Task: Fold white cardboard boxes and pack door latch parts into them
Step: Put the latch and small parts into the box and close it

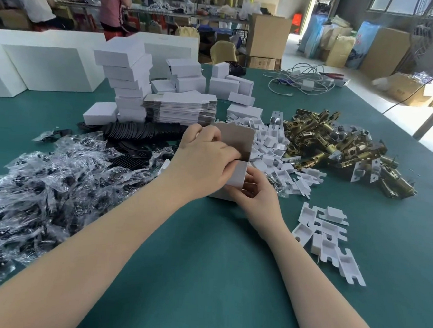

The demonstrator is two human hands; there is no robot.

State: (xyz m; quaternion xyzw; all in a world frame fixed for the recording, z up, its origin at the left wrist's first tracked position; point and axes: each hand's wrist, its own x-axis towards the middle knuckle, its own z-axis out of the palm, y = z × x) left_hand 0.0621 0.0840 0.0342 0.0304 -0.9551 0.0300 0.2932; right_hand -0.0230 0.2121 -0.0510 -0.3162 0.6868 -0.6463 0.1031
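A small white cardboard box (237, 175) stands half-formed on the green desk (203, 277), near its middle, and everything else is placed here by reference to it. The left hand (205, 160) curls over the box's open top, its fingers pinching the near wall and reaching into the grey inside, under the raised flap. The right hand (254, 194) holds the lower corner from the person's side, thumb and fingers pinching the wall there.

The box looks light and thin: stiff along its creases, soft across its panels, so it would probably dent if squeezed mid-wall. The best hold seems to be at the folded edges and corners, where both hands are now. Its smooth white face may slip a little, so a pinch across an edge should serve better than a flat press.

Beyond the box lies a stack of flat blanks (183, 108), with a tower of finished boxes (129, 82) beside it. To the box's right is a pile of brass latch parts (333, 145); these look heavy and hard-edged, and could tear a flap if dropped in carelessly. Between that pile and the box lie white card inserts (269, 146). To the box's left spread clear bags of dark parts (57, 179).
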